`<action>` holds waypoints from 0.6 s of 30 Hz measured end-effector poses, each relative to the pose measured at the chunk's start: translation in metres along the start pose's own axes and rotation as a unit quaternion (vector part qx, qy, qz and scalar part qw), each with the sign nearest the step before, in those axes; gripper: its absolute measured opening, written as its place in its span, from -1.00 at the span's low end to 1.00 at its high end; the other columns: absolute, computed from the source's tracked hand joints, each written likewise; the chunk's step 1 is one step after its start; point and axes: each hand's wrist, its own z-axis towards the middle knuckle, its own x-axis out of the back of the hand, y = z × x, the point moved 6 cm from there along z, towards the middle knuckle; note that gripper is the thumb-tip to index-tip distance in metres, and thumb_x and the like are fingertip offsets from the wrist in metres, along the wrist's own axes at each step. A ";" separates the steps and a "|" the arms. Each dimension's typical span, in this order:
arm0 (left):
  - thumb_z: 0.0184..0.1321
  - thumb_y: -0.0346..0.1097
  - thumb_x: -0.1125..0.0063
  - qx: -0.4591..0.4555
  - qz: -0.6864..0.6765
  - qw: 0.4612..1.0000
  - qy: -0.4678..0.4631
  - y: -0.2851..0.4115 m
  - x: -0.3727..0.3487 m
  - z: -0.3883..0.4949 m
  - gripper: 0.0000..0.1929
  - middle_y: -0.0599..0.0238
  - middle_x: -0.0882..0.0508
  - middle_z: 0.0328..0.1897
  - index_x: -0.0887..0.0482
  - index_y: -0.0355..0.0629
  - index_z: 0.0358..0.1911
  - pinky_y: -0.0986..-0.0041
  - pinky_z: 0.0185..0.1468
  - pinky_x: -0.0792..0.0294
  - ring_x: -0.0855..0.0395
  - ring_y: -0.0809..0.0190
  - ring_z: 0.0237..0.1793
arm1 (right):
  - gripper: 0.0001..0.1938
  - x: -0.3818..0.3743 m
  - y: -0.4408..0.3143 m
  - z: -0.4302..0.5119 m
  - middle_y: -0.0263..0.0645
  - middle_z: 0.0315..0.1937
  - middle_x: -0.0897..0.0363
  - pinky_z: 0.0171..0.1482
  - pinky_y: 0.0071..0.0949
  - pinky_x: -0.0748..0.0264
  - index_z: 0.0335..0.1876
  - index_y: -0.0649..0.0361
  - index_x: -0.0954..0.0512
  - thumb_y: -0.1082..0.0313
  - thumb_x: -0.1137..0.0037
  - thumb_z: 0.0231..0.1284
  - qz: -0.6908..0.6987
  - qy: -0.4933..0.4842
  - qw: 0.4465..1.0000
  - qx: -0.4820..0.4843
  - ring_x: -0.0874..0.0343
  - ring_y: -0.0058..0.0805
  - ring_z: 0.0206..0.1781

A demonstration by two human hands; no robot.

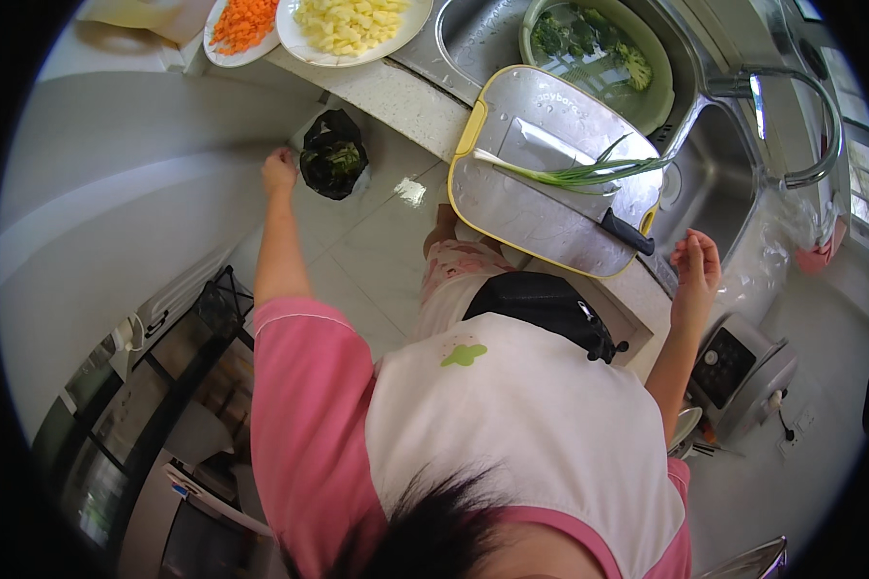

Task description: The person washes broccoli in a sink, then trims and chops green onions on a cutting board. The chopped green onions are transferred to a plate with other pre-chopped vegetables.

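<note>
My left hand [280, 172] is stretched out to the left, its fingers curled, beside a bin lined with a black plastic bag [333, 155]. Whether something small is in its fingers cannot be made out. My right hand [697, 259] hovers near the sink's front edge with thumb and fingers drawn together and nothing visible in them. Just left of it, the black handle of a kitchen knife [626, 231] lies on a metal cutting board [536, 231] with a yellow rim. Green scallions [572, 174] with a white root end lie across the board, which is wet with droplets.
A green basin [662, 108] holds broccoli in water in the double sink [724, 155], under a curved faucet [833, 137]. Plates of diced carrot [242, 25] and diced pale yellow vegetable [351, 25] stand at the counter's far left. A grey countertop appliance [742, 376] stands at right.
</note>
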 end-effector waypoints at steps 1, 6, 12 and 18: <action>0.29 -0.21 -0.13 0.015 -0.035 0.999 -0.026 -0.005 -0.004 0.006 -0.78 0.08 -0.77 -0.26 -0.74 -0.07 -0.09 0.23 -0.18 -0.56 -0.77 0.05 -0.31 | -0.82 -0.004 0.000 -0.001 -0.34 -0.31 -0.58 -0.18 -0.66 -0.41 -0.03 0.26 -0.54 0.32 -0.04 0.44 -0.012 -0.001 1.000 0.001 -0.48 -0.67 -0.31; 0.32 -0.21 -0.14 0.025 -0.133 0.989 -0.054 0.007 0.008 0.010 -0.78 0.20 -0.77 -0.32 -0.70 -0.17 -0.12 0.39 -0.36 -0.52 -0.74 0.28 -0.47 | -0.83 -0.033 -0.006 -0.007 -0.33 -0.31 -0.60 -0.20 -0.63 -0.43 -0.04 0.29 -0.54 0.37 -0.06 0.42 -0.107 -0.019 0.993 0.040 -0.48 -0.69 -0.33; 0.36 -0.13 -0.13 -0.123 -0.149 0.908 -0.371 0.161 0.076 -0.081 -0.73 0.38 -0.72 -0.36 -0.67 -0.23 -0.21 0.58 -0.38 -0.40 -0.60 0.44 -0.47 | -0.58 -0.087 -0.015 -0.028 -0.12 -0.05 -0.57 0.09 -0.20 -0.42 0.08 0.20 -0.57 0.32 -0.35 0.08 -0.485 -0.122 0.814 0.295 -0.49 -0.12 0.05; 0.18 -0.23 -0.30 -0.432 -0.126 0.856 -0.254 0.347 0.150 -0.188 -0.80 0.30 -0.66 -0.36 -0.67 -0.20 -0.25 0.41 -0.27 -0.43 -0.62 0.25 -0.34 | -0.41 -0.100 0.022 -0.034 -0.24 0.04 -0.49 0.18 -0.26 -0.37 0.23 0.17 -0.46 0.22 -0.33 0.03 -0.590 -0.078 0.734 0.329 -0.46 -0.25 0.11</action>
